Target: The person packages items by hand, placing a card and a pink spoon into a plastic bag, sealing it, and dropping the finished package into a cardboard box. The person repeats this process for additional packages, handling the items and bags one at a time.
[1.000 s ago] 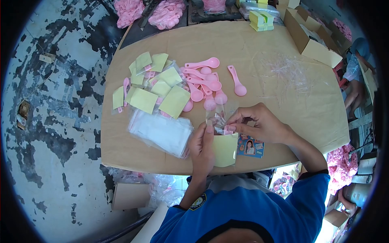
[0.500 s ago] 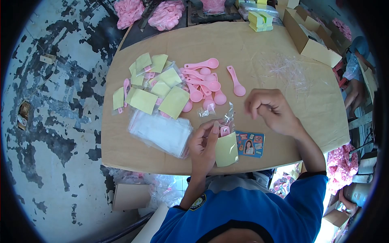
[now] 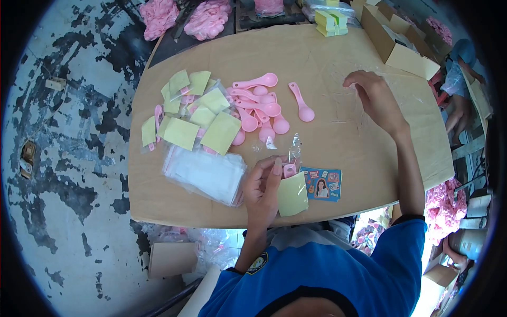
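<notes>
My left hand [image 3: 261, 187] grips a clear plastic bag [image 3: 296, 147] with a pink measuring spoon [image 3: 289, 169] and a pale yellow card [image 3: 292, 194] inside. The thumb lies over the bag's left side near the spoon. Out to the right, my right hand [image 3: 374, 98] hovers over thin clear plastic strips [image 3: 346, 113], its fingers bent and apart; whether a strip clings to them is hard to see. A stack of blue printed cards [image 3: 323, 185] lies just right of the held bag.
Several loose pink spoons [image 3: 259, 108] lie mid-table, beside filled bags with yellow cards [image 3: 221, 132]. Flat clear bags [image 3: 203, 174] are stacked left of my left hand. At the back are a yellow card bundle [image 3: 331, 22] and a cardboard box [image 3: 404, 50]. Another person sits at right.
My right hand has moved away from the bag, up and to the right, over the plastic strips, and its fingers have loosened. My left hand keeps its hold on the bag.
</notes>
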A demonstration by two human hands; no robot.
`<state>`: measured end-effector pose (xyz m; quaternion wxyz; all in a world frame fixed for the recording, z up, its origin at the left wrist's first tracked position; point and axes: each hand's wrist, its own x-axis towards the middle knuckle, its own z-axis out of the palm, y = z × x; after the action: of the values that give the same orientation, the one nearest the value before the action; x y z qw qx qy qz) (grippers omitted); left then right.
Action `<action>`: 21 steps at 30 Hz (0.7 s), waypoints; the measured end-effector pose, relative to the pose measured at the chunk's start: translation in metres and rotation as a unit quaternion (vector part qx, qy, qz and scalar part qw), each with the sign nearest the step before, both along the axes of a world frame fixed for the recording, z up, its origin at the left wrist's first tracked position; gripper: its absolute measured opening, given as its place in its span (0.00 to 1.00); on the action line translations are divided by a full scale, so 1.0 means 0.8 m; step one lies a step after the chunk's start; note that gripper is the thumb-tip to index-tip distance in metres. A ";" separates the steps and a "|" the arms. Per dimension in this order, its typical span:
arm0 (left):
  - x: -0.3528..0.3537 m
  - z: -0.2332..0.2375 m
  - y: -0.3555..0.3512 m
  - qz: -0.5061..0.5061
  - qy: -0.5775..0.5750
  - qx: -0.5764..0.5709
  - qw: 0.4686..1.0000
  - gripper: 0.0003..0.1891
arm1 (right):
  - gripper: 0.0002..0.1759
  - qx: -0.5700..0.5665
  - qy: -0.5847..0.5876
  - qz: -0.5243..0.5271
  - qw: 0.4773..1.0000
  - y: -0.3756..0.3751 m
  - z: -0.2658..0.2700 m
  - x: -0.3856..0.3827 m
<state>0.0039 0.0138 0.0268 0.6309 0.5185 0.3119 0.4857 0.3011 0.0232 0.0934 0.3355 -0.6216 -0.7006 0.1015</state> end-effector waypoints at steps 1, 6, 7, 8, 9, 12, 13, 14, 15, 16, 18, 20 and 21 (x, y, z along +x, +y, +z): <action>0.000 0.001 0.002 0.008 -0.011 -0.009 1.000 0.12 | 0.06 0.077 0.005 -0.025 0.997 0.004 0.003 -0.004; 0.005 0.010 -0.001 0.016 -0.081 -0.027 0.996 0.13 | 0.09 0.025 0.097 0.075 0.992 -0.017 0.020 -0.082; 0.004 0.008 0.000 0.018 -0.048 -0.010 0.999 0.14 | 0.10 -0.002 0.123 0.133 0.983 -0.018 0.010 -0.096; 0.004 0.005 0.001 0.017 -0.015 0.007 1.000 0.14 | 0.11 -0.029 0.148 0.188 0.970 -0.020 -0.003 -0.109; 0.004 0.003 0.001 0.017 0.017 0.023 0.999 0.15 | 0.11 -0.058 0.174 0.210 0.960 -0.023 -0.010 -0.122; 0.011 0.013 -0.002 0.041 -0.015 0.011 0.999 0.16 | 0.12 -0.116 0.220 0.246 0.937 -0.027 -0.019 -0.139; 0.011 0.011 -0.001 0.034 -0.033 -0.005 0.999 0.16 | 0.12 -0.117 0.213 0.235 0.941 -0.026 -0.019 -0.135; 0.009 0.007 0.000 0.027 -0.051 -0.021 0.998 0.16 | 0.12 -0.118 0.206 0.224 0.945 -0.025 -0.020 -0.131; 0.007 0.004 0.000 0.020 -0.069 -0.037 0.997 0.16 | 0.12 -0.114 0.226 0.218 0.943 -0.023 -0.022 -0.129; 0.004 0.002 0.000 0.013 -0.053 -0.036 0.998 0.16 | 0.11 -0.109 0.247 0.212 0.939 -0.021 -0.025 -0.126; 0.000 0.000 -0.001 -0.003 -0.018 -0.031 0.999 0.16 | 0.11 -0.111 0.260 0.205 0.937 -0.021 -0.026 -0.126; 0.000 -0.002 0.001 0.023 0.003 -0.023 0.999 0.16 | 0.11 -0.127 0.244 0.203 0.940 -0.023 -0.026 -0.127; 0.001 -0.003 0.001 0.036 0.012 -0.021 0.999 0.16 | 0.11 -0.123 0.243 0.209 0.939 -0.023 -0.027 -0.128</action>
<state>0.0044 0.0143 0.0242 0.6199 0.4997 0.3480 0.4949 0.1985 0.0048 0.0720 0.3876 -0.4537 -0.6939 0.4030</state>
